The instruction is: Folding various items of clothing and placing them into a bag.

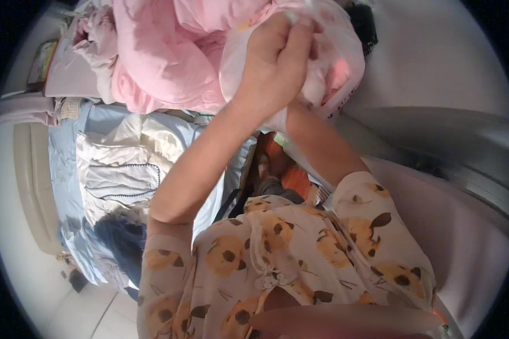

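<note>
My left hand (pixel 275 63) is closed in a fist at the upper part of a translucent white plastic bag (pixel 348 51), with its fingertips pressed together on the film. Soft pale and pink material shows through the bag, which bears printing. From the lower right, my right forearm (pixel 322 140) reaches up and passes behind my left wrist; most of the right hand is hidden by the left hand and the bag. A puffy pink quilt (pixel 165 63) lies bunched directly to the left of the bag.
On the left, a bed with a light blue sheet (pixel 63 165) holds a white cloth with dark edging (pixel 123 180) and dark blue fabric (pixel 118 237). Its beige headboard (pixel 34 182) stands at the far left. A black object (pixel 362 27) is beyond the bag. Reddish flooring (pixel 297 178) shows below my arms.
</note>
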A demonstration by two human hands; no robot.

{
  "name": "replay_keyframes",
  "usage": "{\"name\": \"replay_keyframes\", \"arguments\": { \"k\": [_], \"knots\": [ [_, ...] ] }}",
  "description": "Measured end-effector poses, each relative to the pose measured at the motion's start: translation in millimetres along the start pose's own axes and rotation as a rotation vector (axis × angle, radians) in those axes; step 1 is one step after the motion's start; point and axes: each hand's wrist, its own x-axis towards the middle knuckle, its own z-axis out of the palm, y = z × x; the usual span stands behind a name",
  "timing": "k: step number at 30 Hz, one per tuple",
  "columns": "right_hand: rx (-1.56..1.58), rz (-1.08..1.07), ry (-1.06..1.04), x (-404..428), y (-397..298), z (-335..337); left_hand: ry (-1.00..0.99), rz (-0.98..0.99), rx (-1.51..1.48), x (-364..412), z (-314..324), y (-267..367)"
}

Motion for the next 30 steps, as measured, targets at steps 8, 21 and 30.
{"name": "replay_keyframes", "arguments": {
  "k": [8,21,30],
  "knots": [
    [0.431,0.293,-0.104,-34,19,-47,-0.21,0.043,0.183,34,-9,-15],
    [0.521,0.652,0.449,-24,67,-106,-0.39,0.58,1.386,22,48,-127],
    [0.363,0.074,-0.477,-51,-55,-84,-0.419,0.782,1.481,18,27,-81]
  ]
}}
